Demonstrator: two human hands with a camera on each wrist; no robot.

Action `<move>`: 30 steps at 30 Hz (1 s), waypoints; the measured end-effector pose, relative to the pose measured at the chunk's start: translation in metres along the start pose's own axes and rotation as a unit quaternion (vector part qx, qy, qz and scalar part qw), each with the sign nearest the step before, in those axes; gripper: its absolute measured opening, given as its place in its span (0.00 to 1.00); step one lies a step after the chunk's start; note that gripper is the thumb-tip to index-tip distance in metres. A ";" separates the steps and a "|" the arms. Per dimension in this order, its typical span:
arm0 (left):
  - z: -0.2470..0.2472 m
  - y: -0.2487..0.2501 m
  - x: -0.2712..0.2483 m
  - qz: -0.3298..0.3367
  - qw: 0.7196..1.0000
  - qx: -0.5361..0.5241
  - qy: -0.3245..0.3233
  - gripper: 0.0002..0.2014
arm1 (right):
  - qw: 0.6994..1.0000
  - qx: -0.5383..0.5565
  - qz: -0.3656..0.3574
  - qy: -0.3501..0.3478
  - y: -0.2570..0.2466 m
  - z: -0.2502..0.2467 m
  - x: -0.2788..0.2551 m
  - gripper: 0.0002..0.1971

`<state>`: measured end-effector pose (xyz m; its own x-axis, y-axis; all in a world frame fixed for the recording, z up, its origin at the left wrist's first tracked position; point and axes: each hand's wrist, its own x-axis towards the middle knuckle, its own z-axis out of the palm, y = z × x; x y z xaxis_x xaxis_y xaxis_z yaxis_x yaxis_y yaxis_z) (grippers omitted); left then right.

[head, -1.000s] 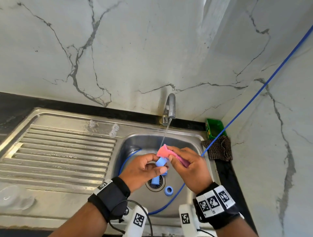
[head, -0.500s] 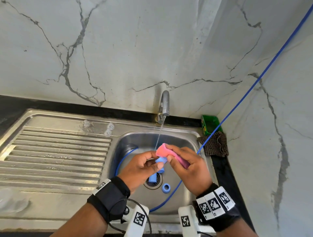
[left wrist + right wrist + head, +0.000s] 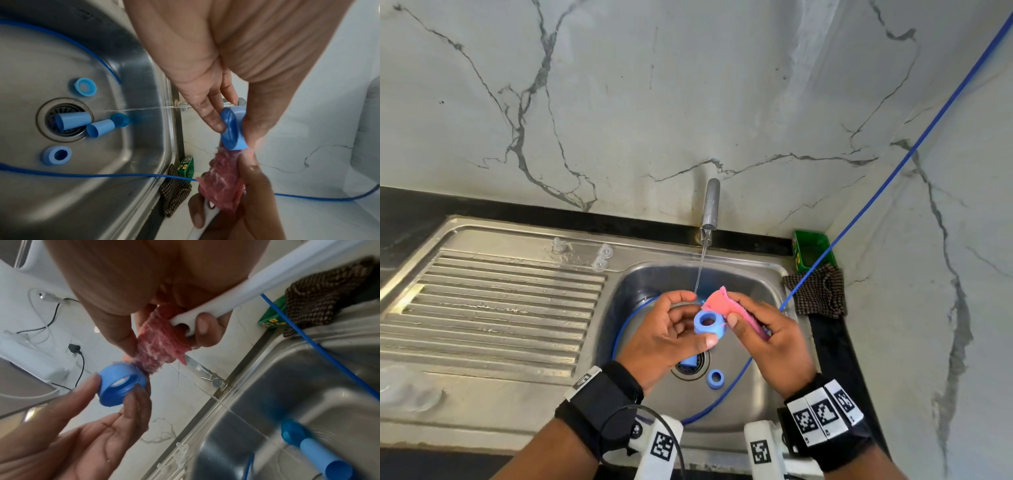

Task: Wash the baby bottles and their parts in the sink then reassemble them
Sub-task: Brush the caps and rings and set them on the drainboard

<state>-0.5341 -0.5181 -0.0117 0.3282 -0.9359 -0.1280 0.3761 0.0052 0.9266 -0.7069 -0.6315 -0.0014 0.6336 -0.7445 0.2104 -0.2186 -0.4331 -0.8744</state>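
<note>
Currently the blue plastic bottle collar ring point(image 3: 708, 324) is being pinched by the left hand point(image 3: 666, 337), its opening tilted up towards the head camera, just left of the pink scrub cloth point(image 3: 722, 306) being gripped by the right hand point(image 3: 770, 341).

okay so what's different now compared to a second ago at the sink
The left hand has turned the blue ring so its opening faces up toward the head camera; earlier it showed side-on. The right hand still presses the pink sponge to it. The tap keeps running.
</note>
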 end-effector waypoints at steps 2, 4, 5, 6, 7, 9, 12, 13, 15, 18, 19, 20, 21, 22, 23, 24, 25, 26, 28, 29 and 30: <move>0.002 0.000 -0.001 0.001 1.000 -0.019 0.023 0.37 | 1.000 0.002 -0.002 -0.004 0.001 -0.002 0.000 0.18; 0.001 0.001 -0.003 -0.005 0.998 -0.036 0.042 0.34 | 1.000 -0.010 -0.010 -0.010 -0.001 -0.004 0.001 0.18; 0.001 0.002 -0.005 -0.007 0.998 -0.040 0.040 0.31 | 1.000 -0.009 -0.019 -0.013 -0.005 -0.004 0.001 0.18; 0.000 0.002 -0.006 -0.006 0.999 -0.039 0.030 0.27 | 0.999 -0.001 -0.032 -0.016 -0.011 -0.002 0.000 0.17; -0.001 0.002 -0.008 -0.005 0.999 -0.043 0.014 0.25 | 0.999 0.004 -0.050 -0.020 -0.016 0.000 0.000 0.17; -0.004 0.005 -0.011 -0.011 0.997 -0.073 -0.012 0.22 | 0.996 -0.016 -0.080 -0.020 -0.018 0.006 0.002 0.18; -0.008 0.012 -0.013 -0.029 0.994 -0.104 -0.037 0.20 | 0.997 -0.055 -0.058 0.017 -0.021 0.017 0.008 0.20; -0.008 0.013 -0.013 -0.029 0.993 -0.107 -0.035 0.19 | 0.996 -0.058 -0.065 0.023 -0.025 0.020 0.008 0.20; -0.011 0.017 -0.013 -0.029 0.991 -0.127 -0.018 0.17 | 0.990 -0.064 -0.123 0.009 -0.036 0.031 0.004 0.18; -0.017 0.020 -0.012 -0.035 0.989 -0.144 -0.002 0.15 | 0.990 -0.082 -0.110 0.017 -0.040 0.042 0.010 0.18; -0.019 0.021 -0.012 -0.036 0.988 -0.147 -0.001 0.16 | 0.993 -0.079 -0.086 0.036 -0.041 0.045 0.014 0.19; -0.021 0.022 -0.011 -0.036 0.987 -0.154 -0.001 0.16 | 0.993 -0.076 -0.078 0.050 -0.043 0.048 0.015 0.19; -0.024 0.023 -0.011 -0.034 0.985 -0.167 -0.002 0.16 | 0.991 -0.079 -0.096 0.052 -0.045 0.052 0.014 0.18; -0.026 0.025 -0.010 -0.032 0.983 -0.180 -0.004 0.16 | 0.987 -0.091 -0.128 0.043 -0.046 0.057 0.013 0.17; -0.030 0.026 -0.008 -0.031 0.982 -0.189 -0.006 0.17 | 0.982 -0.107 -0.152 0.034 -0.046 0.061 0.012 0.17; -0.032 0.028 -0.007 -0.031 0.981 -0.192 -0.010 0.17 | 0.981 -0.118 -0.151 0.039 -0.044 0.063 0.013 0.17; -0.033 0.028 -0.006 -0.033 0.981 -0.190 -0.012 0.17 | 0.984 -0.113 -0.127 0.059 -0.045 0.063 0.016 0.18; -0.034 0.029 -0.005 -0.035 0.982 -0.187 -0.015 0.17 | 0.986 -0.104 -0.104 0.079 -0.047 0.063 0.019 0.18; -0.037 0.030 -0.003 -0.036 0.981 -0.191 -0.021 0.17 | 0.984 -0.103 -0.122 0.084 -0.049 0.066 0.018 0.18; -0.038 0.030 -0.002 -0.036 0.979 -0.200 -0.023 0.16 | 0.979 -0.117 -0.154 0.066 -0.050 0.067 0.017 0.18; -0.039 0.030 -0.002 -0.036 0.978 -0.204 -0.022 0.15 | 0.975 -0.129 -0.176 0.050 -0.049 0.068 0.016 0.18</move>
<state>-0.4899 -0.5024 0.0023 0.2533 -0.9535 -0.1636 0.7148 0.0705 0.6958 -0.6359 -0.5876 0.0156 0.6311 -0.5663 0.5301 -0.1881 -0.7748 -0.6036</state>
